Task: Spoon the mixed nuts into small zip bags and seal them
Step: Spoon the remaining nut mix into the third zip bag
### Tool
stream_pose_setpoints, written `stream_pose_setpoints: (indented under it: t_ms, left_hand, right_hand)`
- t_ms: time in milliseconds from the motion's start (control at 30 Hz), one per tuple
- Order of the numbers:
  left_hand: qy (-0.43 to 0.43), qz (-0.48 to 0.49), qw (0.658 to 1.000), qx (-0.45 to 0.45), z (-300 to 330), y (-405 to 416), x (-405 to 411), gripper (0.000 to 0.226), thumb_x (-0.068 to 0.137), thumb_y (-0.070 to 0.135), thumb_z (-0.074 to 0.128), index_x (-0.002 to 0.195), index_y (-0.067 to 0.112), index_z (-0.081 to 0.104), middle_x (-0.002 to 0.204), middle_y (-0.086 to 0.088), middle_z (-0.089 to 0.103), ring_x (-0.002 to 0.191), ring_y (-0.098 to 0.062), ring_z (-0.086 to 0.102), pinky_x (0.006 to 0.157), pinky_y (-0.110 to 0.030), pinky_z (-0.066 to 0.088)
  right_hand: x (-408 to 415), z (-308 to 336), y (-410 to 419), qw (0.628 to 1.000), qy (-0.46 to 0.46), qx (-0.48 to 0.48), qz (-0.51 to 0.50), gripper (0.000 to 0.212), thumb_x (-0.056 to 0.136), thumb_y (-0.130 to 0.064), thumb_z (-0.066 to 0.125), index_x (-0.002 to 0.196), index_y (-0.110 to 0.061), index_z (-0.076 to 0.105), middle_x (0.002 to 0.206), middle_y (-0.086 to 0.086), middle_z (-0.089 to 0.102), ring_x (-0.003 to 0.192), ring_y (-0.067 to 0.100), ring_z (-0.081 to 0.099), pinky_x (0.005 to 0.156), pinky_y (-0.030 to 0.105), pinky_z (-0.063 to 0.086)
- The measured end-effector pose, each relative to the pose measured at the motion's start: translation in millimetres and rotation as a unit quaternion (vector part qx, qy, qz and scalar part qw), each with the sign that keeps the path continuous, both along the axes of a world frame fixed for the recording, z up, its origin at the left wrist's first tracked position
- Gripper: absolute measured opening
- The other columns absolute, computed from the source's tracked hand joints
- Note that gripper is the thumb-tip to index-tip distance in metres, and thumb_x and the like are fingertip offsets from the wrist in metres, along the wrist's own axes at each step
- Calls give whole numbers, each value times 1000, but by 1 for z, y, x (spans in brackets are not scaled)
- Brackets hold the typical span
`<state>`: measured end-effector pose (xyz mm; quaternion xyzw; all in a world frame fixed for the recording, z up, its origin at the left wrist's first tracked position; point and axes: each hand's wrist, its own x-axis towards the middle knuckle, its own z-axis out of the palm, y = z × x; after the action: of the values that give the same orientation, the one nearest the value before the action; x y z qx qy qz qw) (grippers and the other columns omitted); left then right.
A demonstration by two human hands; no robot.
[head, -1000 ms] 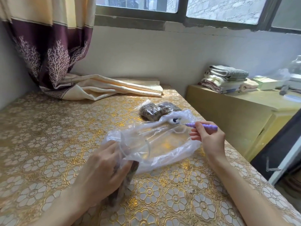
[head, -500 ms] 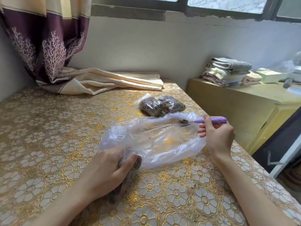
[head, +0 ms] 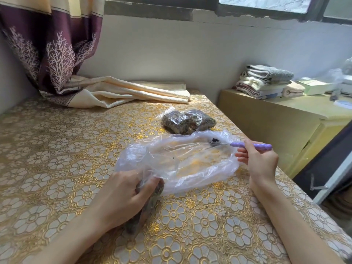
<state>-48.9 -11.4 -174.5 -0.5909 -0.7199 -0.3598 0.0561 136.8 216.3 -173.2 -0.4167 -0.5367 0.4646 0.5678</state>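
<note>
Head view looks down on a bench (head: pixel 57 168) covered with a gold floral cloth. Near the middle lies a big clear bag (head: pixel 182 161), crumpled, its mouth gaping to the right. The left hand (head: pixel 123 195) grips the bag's near-left end, fingers curled round bunched plastic and a dark clump of nuts (head: pixel 144 208) that shows under the palm. The right hand (head: pixel 261 161) holds a spoon (head: pixel 240 144) by its purple handle, fingers wrapped round it; the metal bowl points left and sits at the far-right rim of the bag's mouth with a small dark bit in it. Whether the bowl touches the plastic cannot be told.

Just beyond the big bag, toward the far right of the bench, lie two filled bags (head: pixel 187 122) of nuts, side by side and touching.

At the far left a curtain (head: pixel 51 50) hangs down, its cream hem (head: pixel 133 92) spread along the far edge of the bench. To the right stands a yellow cabinet (head: pixel 276 130) with folded towels (head: pixel 266 80) stacked on top.
</note>
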Motion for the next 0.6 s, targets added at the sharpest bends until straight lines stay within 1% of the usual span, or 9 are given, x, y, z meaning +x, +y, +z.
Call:
stream_pose_setpoints:
  t_ms: [67, 167, 233, 267, 333, 367, 433, 500, 600]
  left_hand:
    - [3, 0, 1000, 0, 0, 0, 0, 46, 83, 58, 31, 50, 27, 26, 40, 8, 31, 51, -5, 47, 52, -12, 35]
    - [5, -1, 1000, 2, -1, 0, 0, 46, 84, 57, 31, 49, 27, 25, 41, 11, 28, 49, -3, 46, 51, -11, 35]
    - [3, -1, 1000, 6, -1, 0, 0, 46, 84, 57, 32, 49, 27, 25, 40, 8, 30, 49, -3, 46, 52, -11, 35]
    - [1, -3, 1000, 7, -1, 0, 0, 46, 84, 57, 33, 49, 28, 24, 41, 7, 36, 50, -3, 47, 53, -11, 36]
    - [-2, -7, 1000, 10, -1, 0, 0, 46, 84, 56, 34, 49, 28, 24, 48, 13, 45, 49, -1, 46, 52, -10, 35]
    - [-1, -7, 1000, 11, 0, 0, 0, 46, 84, 55, 34, 49, 28, 23, 46, 12, 43, 48, -1, 46, 52, -9, 34]
    - [2, -5, 1000, 12, 0, 0, 1, 46, 84, 55, 34, 49, 28, 22, 43, 9, 40, 46, -1, 44, 50, -10, 34]
    - [1, -5, 1000, 10, 0, 0, 1, 46, 84, 56, 34, 49, 28, 22, 51, 17, 48, 46, -1, 45, 50, -9, 34]
    - [-7, -4, 1000, 9, 2, 0, 2, 46, 84, 57, 34, 49, 28, 23, 62, 29, 52, 47, 1, 46, 48, -8, 33]
  right_hand:
    - [2, 0, 0, 1000, 1, 6, -10, 30, 92, -18, 58, 65, -14, 67, 53, 0, 66, 45, 7, 60, 46, 16, 49]
    - [2, 2, -2, 999, -10, 19, -31, 31, 92, -19, 58, 62, -17, 64, 54, -3, 64, 46, 9, 61, 49, 20, 51]
    - [0, 2, -3, 999, -28, 22, -39, 24, 92, -20, 58, 70, -12, 64, 61, 2, 66, 52, 15, 63, 58, 29, 54]
    - [-1, 2, -4, 998, -35, 22, -38, 19, 92, -19, 58, 76, -10, 63, 64, 4, 66, 55, 19, 64, 62, 33, 55]
    - [-2, 3, -4, 999, -34, 20, -27, 12, 92, -17, 59, 86, -7, 61, 69, 7, 66, 59, 22, 65, 66, 35, 56]
    - [-2, 3, -5, 999, -28, 15, -20, 10, 92, -16, 59, 90, -6, 61, 70, 7, 66, 60, 21, 65, 65, 34, 56]
    - [-1, 4, -5, 1000, -13, -1, -5, 10, 92, -14, 58, 94, -5, 61, 70, 8, 65, 59, 17, 63, 60, 26, 55]
    - [-1, 5, -5, 1000, 15, -24, 14, 7, 92, -12, 58, 89, -7, 60, 68, 6, 64, 55, 11, 61, 51, 18, 51]
    - [0, 7, -5, 994, 65, -69, 47, 8, 92, -7, 57, 86, -3, 60, 59, 1, 63, 47, 6, 52, 45, 16, 41]
